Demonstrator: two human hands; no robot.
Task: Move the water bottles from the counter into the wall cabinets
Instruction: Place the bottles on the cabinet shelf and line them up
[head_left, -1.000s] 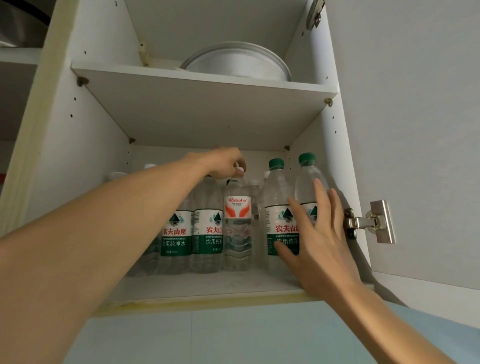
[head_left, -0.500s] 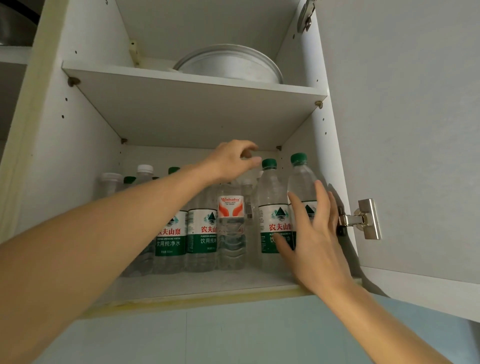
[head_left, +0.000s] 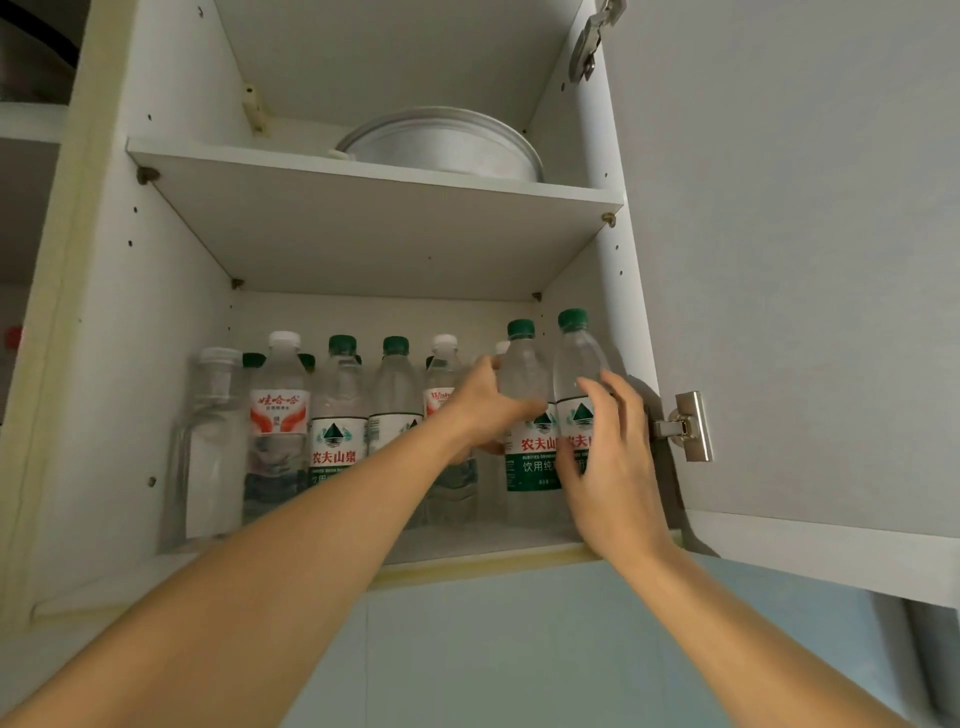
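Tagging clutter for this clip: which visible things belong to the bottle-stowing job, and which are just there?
Job:
water bottles
cabinet
left hand
right hand

Just there:
metal pan on the upper shelf
door hinge

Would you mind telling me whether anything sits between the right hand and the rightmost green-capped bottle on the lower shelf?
Nothing visible does: the right hand is already against the rightmost green-capped bottle, beside the cabinet's side wall.

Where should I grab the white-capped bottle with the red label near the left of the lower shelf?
Grip the red-label bottle around its upper body above the label, coming from the open front. It stands upright, with neighbours close on both sides, leaving the front face free.
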